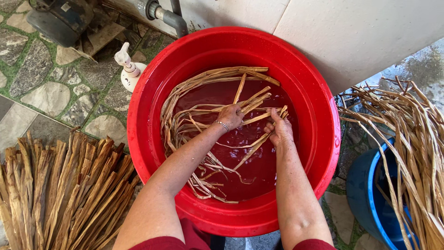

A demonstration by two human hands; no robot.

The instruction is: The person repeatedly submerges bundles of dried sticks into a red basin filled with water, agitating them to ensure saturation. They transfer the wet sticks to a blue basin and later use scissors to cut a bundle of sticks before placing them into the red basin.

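A large round red tub (152, 69) holds water and several long tan plant strips (185, 95) curled along its inside. My left hand (230, 115), with a thin bracelet at the wrist, is closed over a bunch of the wet strips near the tub's middle. Just to its right, my right hand (280, 129) grips the same strips, fingers curled around them. Both forearms reach in from the bottom edge, sleeves dark red.
A heap of dry tan strips (60, 190) lies on the stone paving at the left. More long strips (411, 139) hang over a blue bucket (365, 185) at the right. A white pump bottle (128, 69) stands left of the tub; a wall and pipe sit behind.
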